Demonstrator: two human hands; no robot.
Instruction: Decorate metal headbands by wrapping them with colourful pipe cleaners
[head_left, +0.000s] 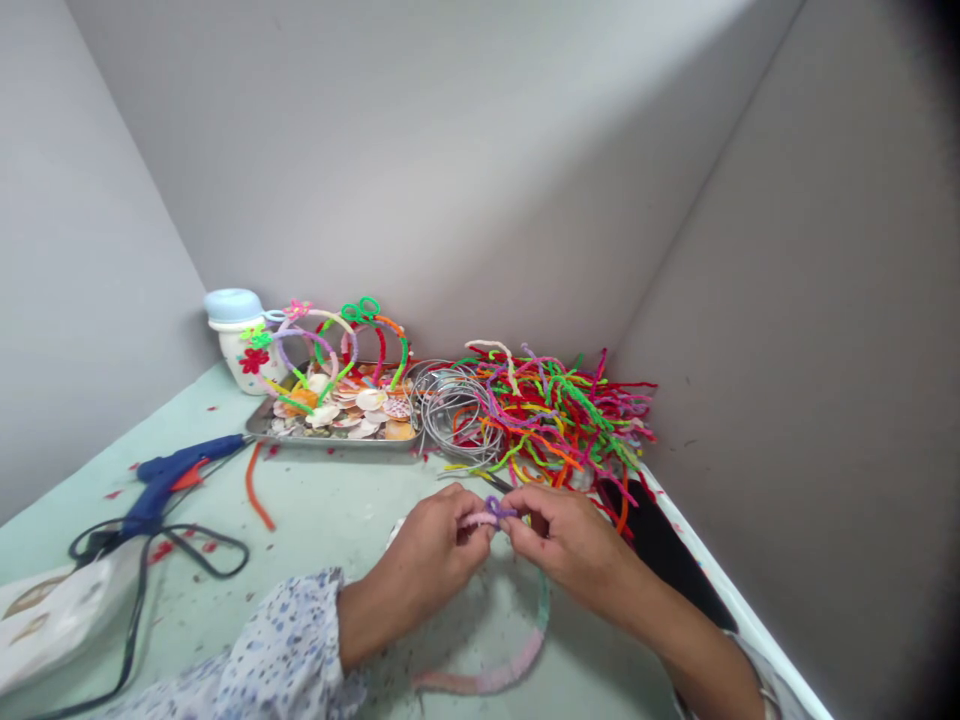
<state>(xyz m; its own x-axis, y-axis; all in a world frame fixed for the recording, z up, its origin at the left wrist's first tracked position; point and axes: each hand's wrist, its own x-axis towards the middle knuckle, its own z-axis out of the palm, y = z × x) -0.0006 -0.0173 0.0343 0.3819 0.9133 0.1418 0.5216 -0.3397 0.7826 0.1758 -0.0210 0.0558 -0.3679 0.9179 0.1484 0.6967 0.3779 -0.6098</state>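
And there, in front of the metal tray (345,443) and to its right, the left hand (431,545) pinched a fuzzy pink strip (478,520), while the right hand (566,535) gripped a small purple loop (495,507) right beside it! Nearer the wearer than the tray curved a pink-and-teal band (517,665). The blue glue gun (154,490) lay left of the tray, the bright pipe-cleaner pile (570,410) right of it.
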